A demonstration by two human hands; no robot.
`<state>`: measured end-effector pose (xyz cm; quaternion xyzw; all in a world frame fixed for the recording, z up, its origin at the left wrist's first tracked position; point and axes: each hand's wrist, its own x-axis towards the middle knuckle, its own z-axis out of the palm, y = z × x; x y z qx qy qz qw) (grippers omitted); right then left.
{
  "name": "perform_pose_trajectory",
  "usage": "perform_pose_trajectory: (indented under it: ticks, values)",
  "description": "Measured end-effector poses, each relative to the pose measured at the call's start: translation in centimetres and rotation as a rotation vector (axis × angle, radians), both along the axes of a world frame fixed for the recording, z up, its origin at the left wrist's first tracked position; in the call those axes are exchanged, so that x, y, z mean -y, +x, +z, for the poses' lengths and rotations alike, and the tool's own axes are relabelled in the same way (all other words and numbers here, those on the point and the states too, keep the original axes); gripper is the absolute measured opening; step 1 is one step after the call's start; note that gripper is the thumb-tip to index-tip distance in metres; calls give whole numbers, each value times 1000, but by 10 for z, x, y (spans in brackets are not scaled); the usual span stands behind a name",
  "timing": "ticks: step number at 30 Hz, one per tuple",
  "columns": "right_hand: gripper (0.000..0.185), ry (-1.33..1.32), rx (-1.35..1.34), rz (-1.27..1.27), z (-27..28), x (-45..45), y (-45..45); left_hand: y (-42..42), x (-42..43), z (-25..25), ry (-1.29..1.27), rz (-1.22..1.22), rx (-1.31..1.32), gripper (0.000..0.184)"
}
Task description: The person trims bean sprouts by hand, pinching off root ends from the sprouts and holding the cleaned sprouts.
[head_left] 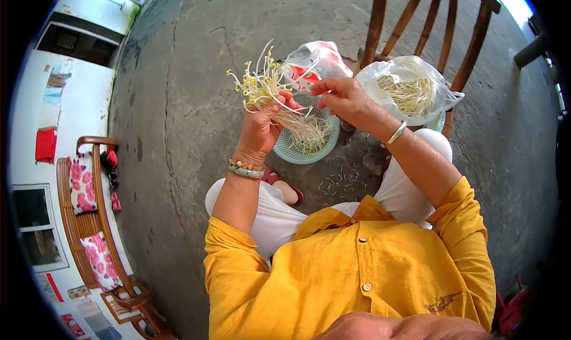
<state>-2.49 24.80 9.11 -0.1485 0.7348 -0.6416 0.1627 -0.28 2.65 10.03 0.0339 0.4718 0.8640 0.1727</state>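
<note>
My left hand point(265, 121) is wrapped round a bunch of bean sprouts point(262, 85), their yellow heads fanning out above the fist and their pale stems trailing to the lower right. Close by on the right, my right hand point(343, 97) has its thumb and fingers drawn together in a pinch. Anything between those fingertips is too small to make out. Below both hands, a pale green plastic basket point(284, 151) on the floor contains more thin sprouts or trimmings.
A white plastic bag of sprouts point(410, 95) sits on a bamboo chair point(423, 25) at the right. Behind the basket lies a red-and-white plastic bag point(318, 57). Root scraps point(340, 180) litter the concrete floor by my feet. Along the left wall stands a wooden bench point(74, 233) with floral cushions.
</note>
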Motion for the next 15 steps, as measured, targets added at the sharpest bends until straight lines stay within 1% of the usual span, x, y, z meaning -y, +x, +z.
perform_pose_trajectory:
  ticks: [2,3,6,7,10,11,15]
  values:
    - [33,52,-320,70,5,14,4,3,13,-7,-34,48,32,20]
    - [40,6,-320,99,8,23,7,4,18,-9,-46,62,54,20]
    - [40,211,-682,4,-8,52,13,3,28,-17,-80,111,62,21]
    - [35,285,-679,-16,-11,60,16,3,30,-20,-93,131,59,20]
    - [30,270,-603,-16,-22,76,16,3,30,-26,-97,193,101,16]
    - [21,296,-608,-31,-24,78,14,3,32,-25,-96,190,118,14]
    - [8,231,-667,-42,-30,80,7,5,34,-26,-158,212,100,14]
